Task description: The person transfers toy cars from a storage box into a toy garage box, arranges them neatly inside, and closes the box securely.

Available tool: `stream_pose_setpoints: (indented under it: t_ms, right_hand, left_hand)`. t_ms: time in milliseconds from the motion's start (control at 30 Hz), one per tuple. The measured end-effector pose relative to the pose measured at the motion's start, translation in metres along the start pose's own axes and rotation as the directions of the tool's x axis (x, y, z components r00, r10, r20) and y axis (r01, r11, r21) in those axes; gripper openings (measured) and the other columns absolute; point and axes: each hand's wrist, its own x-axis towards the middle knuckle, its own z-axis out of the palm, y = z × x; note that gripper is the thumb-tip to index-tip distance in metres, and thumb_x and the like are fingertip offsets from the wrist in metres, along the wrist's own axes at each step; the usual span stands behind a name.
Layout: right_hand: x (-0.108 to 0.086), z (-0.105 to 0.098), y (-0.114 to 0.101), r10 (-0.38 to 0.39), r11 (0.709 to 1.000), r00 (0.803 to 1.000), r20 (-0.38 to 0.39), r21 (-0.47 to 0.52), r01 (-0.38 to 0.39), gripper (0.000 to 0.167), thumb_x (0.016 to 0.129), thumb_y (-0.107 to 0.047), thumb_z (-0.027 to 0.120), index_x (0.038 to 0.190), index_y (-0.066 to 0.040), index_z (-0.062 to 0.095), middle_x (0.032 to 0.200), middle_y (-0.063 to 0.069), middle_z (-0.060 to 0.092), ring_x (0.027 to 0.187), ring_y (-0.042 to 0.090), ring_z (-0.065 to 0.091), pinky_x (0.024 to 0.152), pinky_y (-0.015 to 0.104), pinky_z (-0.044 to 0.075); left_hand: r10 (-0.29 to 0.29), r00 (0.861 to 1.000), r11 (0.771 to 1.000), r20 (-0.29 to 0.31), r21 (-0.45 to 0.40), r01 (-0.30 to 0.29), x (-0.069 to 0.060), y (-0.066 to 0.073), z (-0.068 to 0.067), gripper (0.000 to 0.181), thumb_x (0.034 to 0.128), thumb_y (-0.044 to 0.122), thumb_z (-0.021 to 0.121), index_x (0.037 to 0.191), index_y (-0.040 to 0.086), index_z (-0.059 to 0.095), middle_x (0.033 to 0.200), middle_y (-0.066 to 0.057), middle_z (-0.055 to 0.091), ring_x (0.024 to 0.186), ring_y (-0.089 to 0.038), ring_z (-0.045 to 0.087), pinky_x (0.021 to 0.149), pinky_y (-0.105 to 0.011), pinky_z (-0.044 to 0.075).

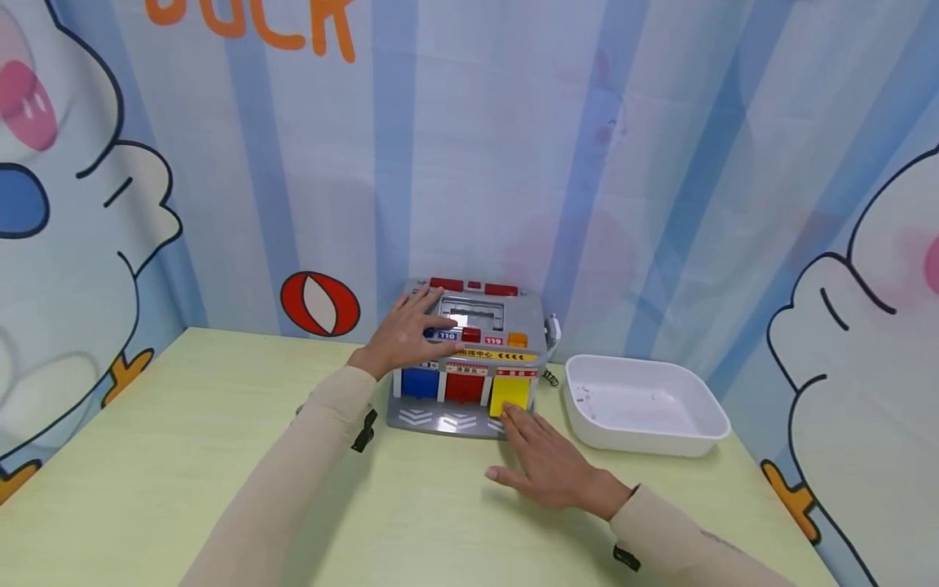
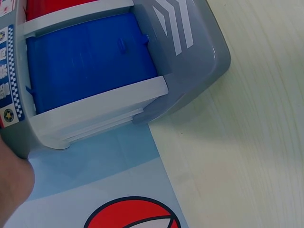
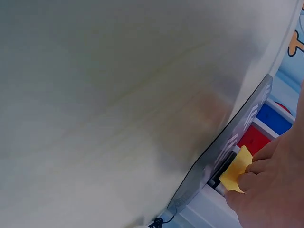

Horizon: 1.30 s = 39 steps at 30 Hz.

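Note:
A grey toy garage [image 1: 530,310] stands on the table against the backdrop, with a blue door [image 2: 90,61], a red door [image 1: 465,388] and a yellow door [image 1: 511,391] along its front. My left hand [image 1: 411,334] rests spread over the left part of its roof. Lower right, my right hand [image 1: 550,466] touches the bottom of the yellow door with its extended fingertips. In the right wrist view that yellow door [image 3: 236,168] is swung outward, and a dark gap shows beside it. Both the blue and red doors hang down in their frames.
A white plastic basin [image 1: 645,408] stands right of the garage, with small dark specks inside. A white handset [image 1: 553,333] hangs on the garage's right side, and its dark coiled cord [image 1: 550,377] lies below. Behind the pale table [image 1: 418,522] hangs a striped cartoon curtain [image 1: 484,163].

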Motion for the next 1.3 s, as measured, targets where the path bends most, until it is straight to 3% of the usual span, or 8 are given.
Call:
stream_pose_setpoints:
  t_ms: [300, 700, 1300]
  right_hand:
    - [0.011, 0.003, 0.006, 0.018, 1.000, 0.999, 0.027, -0.016, -0.018, 0.093, 0.095, -0.072, 0.036, 0.158, -0.004, 0.023, 0.169, 0.014, 0.013, 0.156, 0.029, 0.017, 0.126, 0.049, 0.016]
    - [0.011, 0.005, 0.010, -0.029, 0.996, 0.999, 0.025, -0.079, 0.031, 0.099, 0.092, -0.076, 0.038, 0.158, -0.003, 0.024, 0.168, 0.017, 0.012, 0.155, 0.033, 0.017, 0.126, 0.049, 0.016]
    - [0.019, 0.000, 0.015, -0.034, 0.989, 0.993, 0.110, -0.136, 0.049, 0.102, 0.087, -0.083, 0.037, 0.158, -0.011, 0.029, 0.169, 0.017, 0.006, 0.156, 0.035, 0.012, 0.127, 0.051, 0.012]
  left_hand:
    - [-0.018, 0.999, 1.000, 0.030, 0.004, 0.018, 0.000, 0.002, -0.003, 0.061, 0.0864, 0.060, 0.063, 0.132, 0.021, 0.067, 0.166, -0.010, 0.027, 0.157, -0.032, 0.012, 0.127, -0.053, 0.005]
    - [-0.010, 0.998, 1.000, 0.061, -0.014, 0.011, 0.001, 0.004, -0.005, 0.063, 0.0866, 0.061, 0.062, 0.133, 0.020, 0.066, 0.167, -0.009, 0.024, 0.157, -0.032, 0.009, 0.127, -0.052, 0.004]
    - [0.003, 0.999, 0.999, 0.049, -0.034, -0.001, 0.000, 0.001, -0.004, 0.061, 0.0864, 0.060, 0.064, 0.132, 0.019, 0.068, 0.167, -0.009, 0.023, 0.157, -0.032, 0.008, 0.127, -0.052, 0.003]
